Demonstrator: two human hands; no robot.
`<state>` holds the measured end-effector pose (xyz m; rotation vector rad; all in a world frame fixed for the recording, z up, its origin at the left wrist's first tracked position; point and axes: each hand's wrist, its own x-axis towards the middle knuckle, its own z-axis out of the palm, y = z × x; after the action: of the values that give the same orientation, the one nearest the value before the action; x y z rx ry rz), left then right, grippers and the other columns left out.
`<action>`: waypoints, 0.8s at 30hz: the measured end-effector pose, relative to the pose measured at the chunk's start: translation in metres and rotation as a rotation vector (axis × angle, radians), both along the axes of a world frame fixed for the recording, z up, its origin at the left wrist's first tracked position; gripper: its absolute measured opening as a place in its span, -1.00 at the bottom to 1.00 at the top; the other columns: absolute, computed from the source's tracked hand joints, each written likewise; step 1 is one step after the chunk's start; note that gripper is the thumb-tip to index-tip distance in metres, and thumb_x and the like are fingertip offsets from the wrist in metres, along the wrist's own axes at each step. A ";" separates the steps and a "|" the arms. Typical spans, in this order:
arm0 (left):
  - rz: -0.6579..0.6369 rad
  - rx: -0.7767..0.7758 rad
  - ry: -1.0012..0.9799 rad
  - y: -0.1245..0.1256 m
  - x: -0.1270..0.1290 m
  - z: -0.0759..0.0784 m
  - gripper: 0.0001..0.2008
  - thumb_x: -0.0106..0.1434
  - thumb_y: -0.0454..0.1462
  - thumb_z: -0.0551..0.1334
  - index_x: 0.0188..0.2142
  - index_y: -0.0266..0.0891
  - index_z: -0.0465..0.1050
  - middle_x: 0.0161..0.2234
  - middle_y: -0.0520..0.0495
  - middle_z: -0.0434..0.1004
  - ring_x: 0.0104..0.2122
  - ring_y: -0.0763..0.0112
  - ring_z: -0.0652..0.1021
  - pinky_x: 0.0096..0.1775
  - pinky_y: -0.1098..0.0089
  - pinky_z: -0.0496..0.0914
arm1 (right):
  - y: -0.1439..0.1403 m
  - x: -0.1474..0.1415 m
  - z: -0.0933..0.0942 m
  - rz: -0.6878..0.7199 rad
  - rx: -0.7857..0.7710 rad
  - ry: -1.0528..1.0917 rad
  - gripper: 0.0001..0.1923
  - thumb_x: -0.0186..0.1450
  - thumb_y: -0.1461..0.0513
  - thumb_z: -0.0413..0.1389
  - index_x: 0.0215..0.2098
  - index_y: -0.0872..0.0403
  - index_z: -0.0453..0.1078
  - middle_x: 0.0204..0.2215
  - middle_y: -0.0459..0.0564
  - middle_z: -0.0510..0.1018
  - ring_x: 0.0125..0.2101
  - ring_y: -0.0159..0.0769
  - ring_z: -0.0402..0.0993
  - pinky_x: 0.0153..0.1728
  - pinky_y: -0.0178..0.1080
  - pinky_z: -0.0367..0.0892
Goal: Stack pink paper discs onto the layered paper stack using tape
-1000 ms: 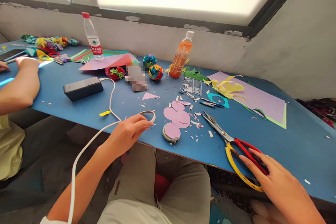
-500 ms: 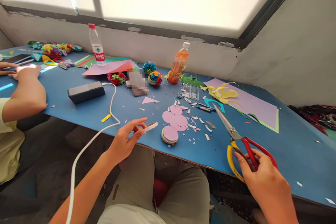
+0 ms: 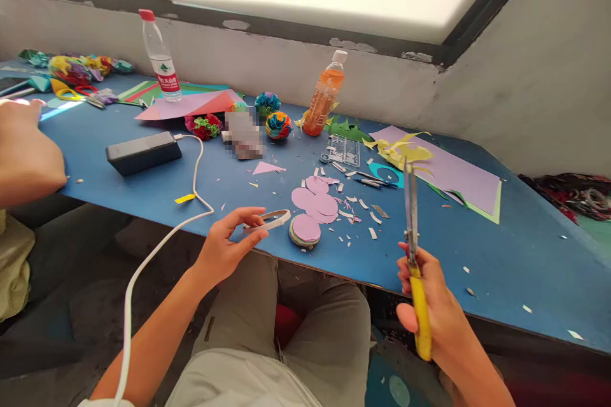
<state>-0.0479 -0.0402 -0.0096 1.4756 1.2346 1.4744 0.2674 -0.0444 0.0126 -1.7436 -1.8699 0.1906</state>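
Between the thumb and fingers of my left hand is a thin white ring with a brownish inside, like a narrow tape roll. It is held just over the table's front edge. My right hand grips scissors by their handles. The blades point away from me, and the yellow handle faces me edge-on. To the right of the ring sits a small stack of round paper discs, lilac on top. Loose lilac paper circles overlap just behind it, with white paper scraps scattered alongside.
A black box-shaped device with a white cable lies left. Behind stand a water bottle and an orange drink bottle, near paper flower balls. Lilac sheets lie right. Another person's arm rests far left.
My right hand has turned the scissors so they stand edge-on and moved them left. The ring in my left hand has tilted, showing its round opening. The view has shifted slightly.
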 end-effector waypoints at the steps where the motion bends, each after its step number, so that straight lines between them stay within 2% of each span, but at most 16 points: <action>1: 0.022 0.021 -0.021 0.001 0.001 -0.002 -0.72 0.14 -0.27 0.32 -0.12 -0.18 0.46 -0.36 0.01 0.52 -0.32 0.46 0.51 -0.20 0.43 0.43 | -0.009 -0.007 0.000 0.009 -0.026 -0.037 -0.38 0.02 0.11 -0.01 0.08 -0.01 0.12 -0.47 -0.10 0.41 -0.56 -0.26 0.36 -0.59 -0.25 0.28; 4: 0.022 0.073 -0.068 0.002 0.002 -0.008 -0.71 0.13 -0.31 0.34 -0.12 -0.15 0.46 -0.37 0.04 0.54 -0.37 0.52 0.49 -0.25 0.48 0.42 | -0.027 -0.026 0.003 0.080 -0.065 -0.221 -0.34 -0.04 0.11 0.02 0.05 0.04 0.13 -0.42 -0.05 0.46 -0.47 -0.16 0.44 -0.56 -0.24 0.28; 8: 0.000 0.098 -0.094 0.002 0.002 -0.013 -0.70 0.12 -0.34 0.34 -0.12 -0.14 0.46 -0.35 0.03 0.56 -0.39 0.54 0.48 -0.31 0.51 0.41 | -0.028 -0.039 0.005 0.232 -0.029 -0.422 -0.40 0.00 0.08 0.06 0.01 0.05 0.16 -0.48 -0.06 0.47 -0.57 -0.18 0.44 -0.64 -0.27 0.20; 14: -0.025 0.097 -0.147 0.002 0.000 -0.014 -0.66 0.10 -0.35 0.35 -0.10 -0.17 0.44 -0.40 0.02 0.56 -0.40 0.50 0.52 -0.35 0.50 0.42 | -0.021 -0.040 0.004 0.332 0.057 -0.534 -0.38 0.08 -0.02 0.09 0.02 0.11 0.14 -0.51 -0.06 0.49 -0.62 -0.18 0.44 -0.63 -0.26 0.23; 19: -0.021 0.062 -0.143 0.002 -0.001 -0.015 -0.65 0.09 -0.32 0.36 -0.10 -0.19 0.44 -0.40 0.01 0.56 -0.44 0.50 0.51 -0.38 0.49 0.42 | -0.017 -0.045 0.006 0.415 0.097 -0.560 -0.38 0.12 -0.07 0.11 -0.01 0.13 0.15 -0.52 -0.09 0.48 -0.66 -0.27 0.41 -0.64 -0.28 0.23; 24: -0.005 0.076 -0.140 0.002 0.000 -0.014 -0.66 0.08 -0.34 0.37 -0.12 -0.19 0.46 -0.39 0.01 0.57 -0.45 0.52 0.50 -0.39 0.50 0.42 | -0.016 -0.050 0.007 0.421 0.104 -0.557 -0.42 0.12 -0.04 0.12 -0.04 0.14 0.18 -0.52 -0.10 0.48 -0.61 -0.26 0.45 -0.65 -0.29 0.22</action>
<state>-0.0483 -0.0385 -0.0231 1.3976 1.1014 1.6074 0.2172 -0.0608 0.0199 -1.4013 -2.5844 -0.2605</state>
